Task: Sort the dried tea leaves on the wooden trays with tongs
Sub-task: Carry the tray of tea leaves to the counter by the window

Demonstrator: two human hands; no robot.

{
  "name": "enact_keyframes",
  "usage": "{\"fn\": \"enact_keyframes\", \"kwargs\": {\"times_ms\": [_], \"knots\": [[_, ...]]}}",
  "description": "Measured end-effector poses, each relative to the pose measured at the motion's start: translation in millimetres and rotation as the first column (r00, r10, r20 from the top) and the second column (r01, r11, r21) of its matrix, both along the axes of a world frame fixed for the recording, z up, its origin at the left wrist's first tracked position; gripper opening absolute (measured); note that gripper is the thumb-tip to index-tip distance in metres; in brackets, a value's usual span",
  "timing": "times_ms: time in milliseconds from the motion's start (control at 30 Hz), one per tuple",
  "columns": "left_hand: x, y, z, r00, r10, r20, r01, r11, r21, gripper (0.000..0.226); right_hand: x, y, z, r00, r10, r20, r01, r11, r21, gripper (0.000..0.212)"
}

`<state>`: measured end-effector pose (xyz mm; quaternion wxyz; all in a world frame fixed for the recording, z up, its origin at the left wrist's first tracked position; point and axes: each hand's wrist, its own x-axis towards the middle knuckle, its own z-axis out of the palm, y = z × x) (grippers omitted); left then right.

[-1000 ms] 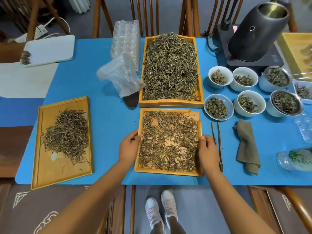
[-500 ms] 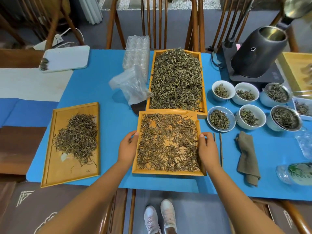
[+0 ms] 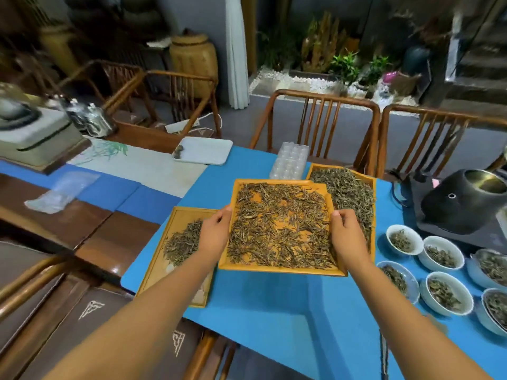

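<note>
I hold a small wooden tray (image 3: 277,270) of scattered dried tea leaves (image 3: 277,226) raised above the blue table. My left hand (image 3: 215,233) grips its left rim and my right hand (image 3: 346,237) grips its right rim. Under its left side lies a flat wooden tray (image 3: 178,215) with a small heap of leaves (image 3: 183,241). Behind it on the right sits a larger tray (image 3: 369,179) piled with leaves. No tongs are in view.
Several white bowls (image 3: 402,239) of tea stand at the right. A black kettle stove (image 3: 463,201) sits at the far right. A clear plastic egg box (image 3: 289,163) and a white tray (image 3: 203,150) lie at the back, with wooden chairs (image 3: 315,116) beyond.
Both hands have lifted the small tray off the table and carried it left, partly over the flat left tray. The camera has tilted up and turned left.
</note>
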<state>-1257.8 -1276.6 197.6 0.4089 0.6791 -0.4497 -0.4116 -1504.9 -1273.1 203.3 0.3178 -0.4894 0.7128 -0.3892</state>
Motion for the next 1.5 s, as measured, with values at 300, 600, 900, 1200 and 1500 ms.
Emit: {"fn": "enact_keyframes", "kwargs": {"times_ms": [300, 600, 900, 1200, 1500], "knots": [[100.8, 37.1, 107.0, 0.965, 0.263, 0.015, -0.259, 0.959, -0.118, 0.041, 112.4, -50.1, 102.6, 0.946, 0.314, -0.073, -0.32, 0.944, -0.082, 0.019], [223.8, 143.3, 184.9, 0.799, 0.601, -0.016, -0.595, 0.787, -0.161, 0.032, 269.9, -13.4, 173.8, 0.83, 0.551, -0.088, -0.557, 0.817, -0.149, 0.021], [328.9, 337.9, 223.1, 0.582, 0.812, -0.044, -0.803, 0.565, -0.191, 0.022, 431.2, 127.0, 212.7, 0.621, 0.776, -0.106, -0.779, 0.597, -0.194, 0.022], [395.5, 573.1, 226.9, 0.401, 0.916, 0.02, -0.885, 0.393, -0.25, 0.026, 551.6, 328.1, 202.9, 0.435, 0.897, -0.076, -0.89, 0.416, -0.185, 0.02], [419.5, 762.0, 222.1, 0.189, 0.981, -0.053, -0.964, 0.175, -0.198, 0.029, 639.6, 503.3, 197.7, 0.202, 0.979, -0.039, -0.97, 0.194, -0.147, 0.026]]}}
